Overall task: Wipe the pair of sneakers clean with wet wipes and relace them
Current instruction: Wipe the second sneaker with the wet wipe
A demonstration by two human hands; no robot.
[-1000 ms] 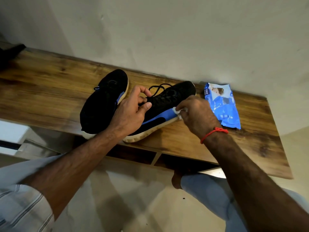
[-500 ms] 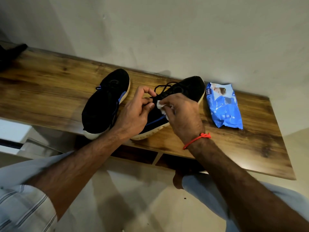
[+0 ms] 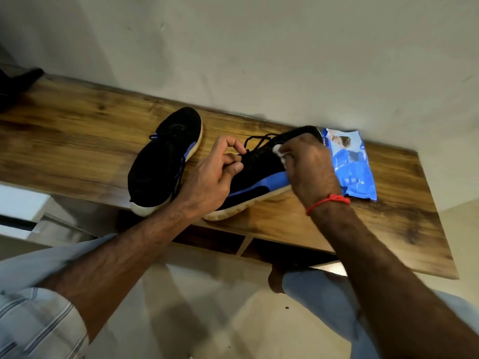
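A black sneaker with a blue side stripe, the right shoe (image 3: 259, 177), lies on a wooden bench (image 3: 77, 151), tipped a little onto its side with its pale sole facing the viewer and its toe pointing toward the wall. The right hand (image 3: 308, 172) grips a small white wipe (image 3: 278, 149), fingers curled round it, and presses it against the upper near the toe — probably rubbing dirt off the fabric there. The left hand (image 3: 215, 174) steadies the shoe at its laced middle, thumb and fingers curled and pinching at the black laces (image 3: 255, 142), most likely so the shoe does not slide under the rubbing; the lace ends loop loosely above the fingers. A red thread (image 3: 328, 202) circles the right wrist. Just left of this shoe, and partly behind the left hand, lies the left shoe (image 3: 166, 161), the 2nd of the pair, also black with a touch of blue, resting with its white heel at the bench's near edge — set aside, apparently waiting its turn. Just right of the working hand, touching or nearly touching the toe, a blue wipes pack (image 3: 355, 169) lies flat against the wall, handy for a fresh sheet. Both forearms reach in from below; a striped sleeve (image 3: 33, 325) shows at lower left, and pale trousers and a bare foot (image 3: 276, 281) under the bench.
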